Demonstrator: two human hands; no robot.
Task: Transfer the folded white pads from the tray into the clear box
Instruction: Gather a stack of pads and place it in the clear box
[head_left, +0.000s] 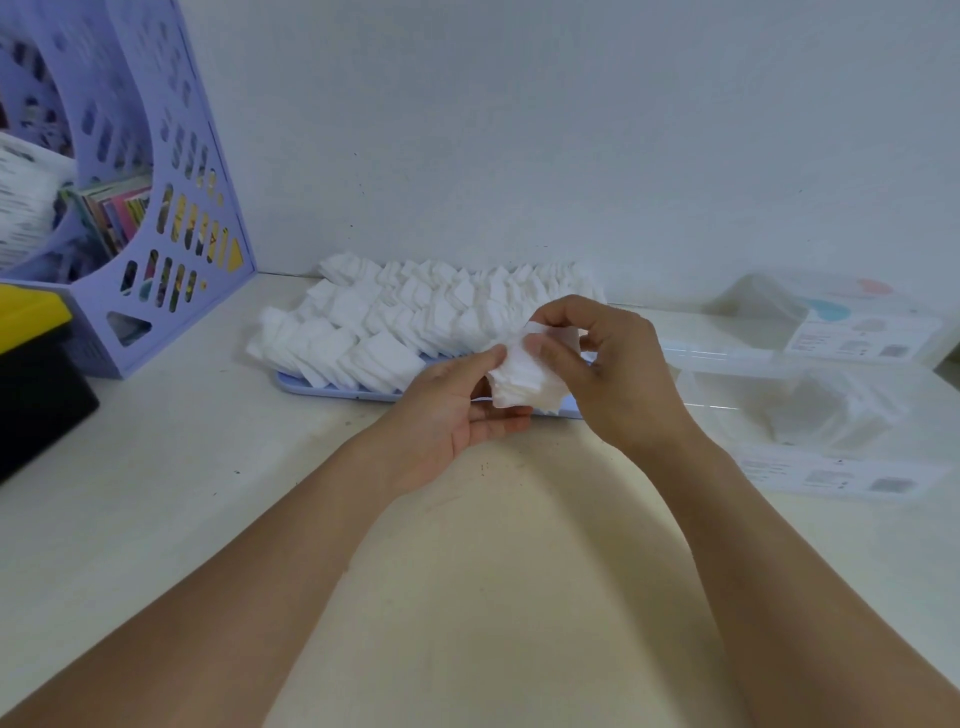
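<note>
A pale blue tray at the back of the table carries several rows of folded white pads. Just in front of its right end, both hands hold a small stack of white pads above the table. My left hand cups the stack from below with thumb and fingers on it. My right hand pinches its top from the right. The clear box lies open to the right, with a few pads inside.
A second clear box with a printed label sits behind the first. A lilac perforated file holder with booklets stands at the back left. A yellow and black box sits at the left edge. A white wall rises behind the tray.
</note>
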